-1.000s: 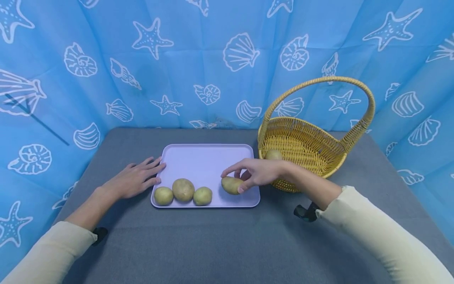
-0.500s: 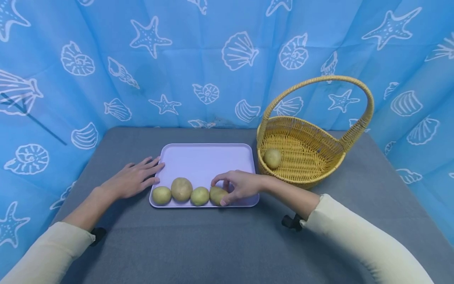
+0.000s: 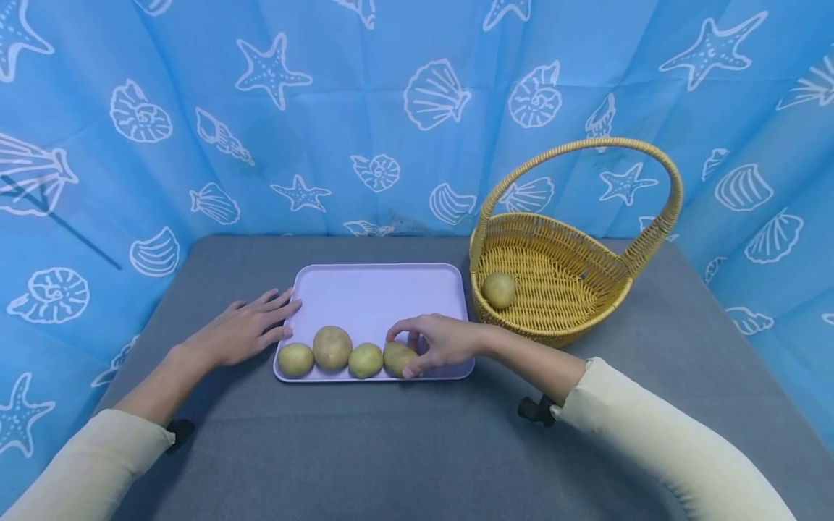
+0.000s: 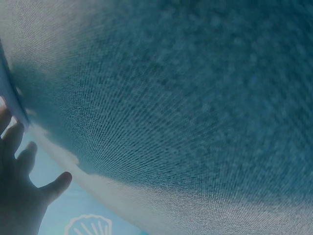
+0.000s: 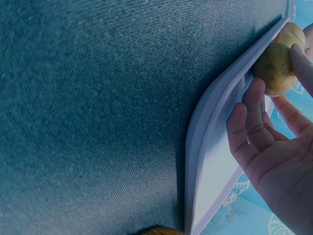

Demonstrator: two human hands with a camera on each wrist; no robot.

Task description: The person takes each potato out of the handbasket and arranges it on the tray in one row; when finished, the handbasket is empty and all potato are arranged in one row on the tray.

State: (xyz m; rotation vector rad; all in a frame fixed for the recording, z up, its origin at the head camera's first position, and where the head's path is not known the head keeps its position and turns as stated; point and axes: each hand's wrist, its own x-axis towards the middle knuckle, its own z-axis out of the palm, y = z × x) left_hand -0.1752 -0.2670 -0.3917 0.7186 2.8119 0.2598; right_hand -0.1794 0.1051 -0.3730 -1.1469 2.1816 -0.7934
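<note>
Along the near edge of a pale purple tray (image 3: 378, 297) lies a row of potatoes. The leftmost potato (image 3: 295, 359) is small, a bigger round potato (image 3: 332, 348) comes after it, then another small potato (image 3: 365, 360). At the row's right end my right hand (image 3: 443, 341) holds an oblong potato (image 3: 398, 357) between thumb and fingers; the right wrist view shows this potato (image 5: 275, 71) resting inside the rim. My left hand (image 3: 250, 329) lies with fingers spread, its fingertips on the tray's left edge.
A yellow woven basket (image 3: 560, 329) with a tall arched handle stands right of the tray, behind my right forearm. One potato (image 3: 499, 290) sits in its left side. A blue curtain with shell prints (image 3: 391, 108) hangs behind the grey-covered table (image 3: 365, 456).
My right hand has moved left and nearer with the oblong potato, bringing it down beside the row on the tray. The left hand has stayed at the tray edge.
</note>
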